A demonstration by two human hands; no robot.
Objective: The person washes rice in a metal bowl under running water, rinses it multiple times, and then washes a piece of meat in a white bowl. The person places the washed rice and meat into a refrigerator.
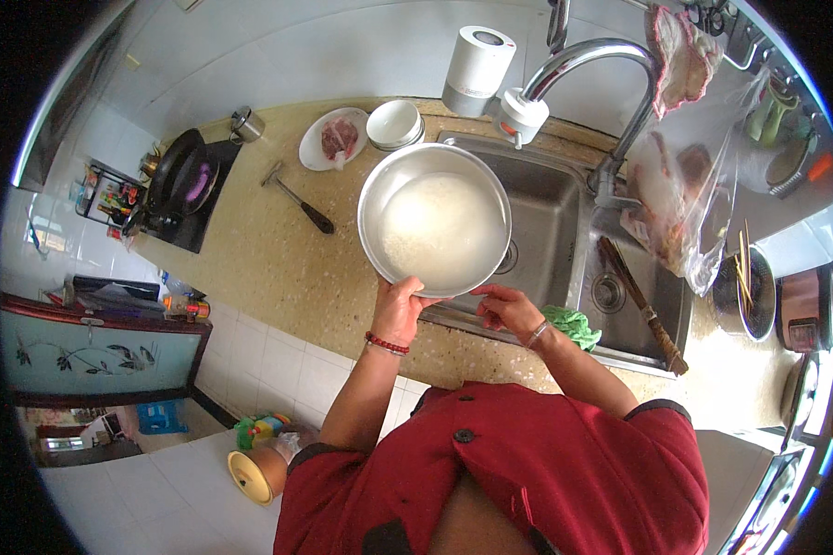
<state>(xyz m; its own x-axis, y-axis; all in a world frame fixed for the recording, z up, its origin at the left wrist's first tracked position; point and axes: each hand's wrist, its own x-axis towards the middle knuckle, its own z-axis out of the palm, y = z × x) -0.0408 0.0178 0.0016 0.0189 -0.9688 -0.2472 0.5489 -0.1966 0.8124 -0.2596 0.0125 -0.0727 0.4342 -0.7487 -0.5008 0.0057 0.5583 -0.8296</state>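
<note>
A metal pot holds cloudy, whitish water with pale grains, probably rice, settled toward its lower left. My left hand grips the near rim, thumb on the edge and fingers beneath. Just right of it, my right hand is beside the near rim with its fingers bent and apart, holding nothing; whether a fingertip touches the pot is unclear. The pot covers the left part of the stainless steel sink. A green cloth lies by my right wrist on the sink's front edge.
Behind the pot stand white bowls and a plate with raw meat. A black-handled tool lies on the counter. The faucet arches over the sink. A plastic bag of meat hangs right; a stick brush crosses the smaller basin.
</note>
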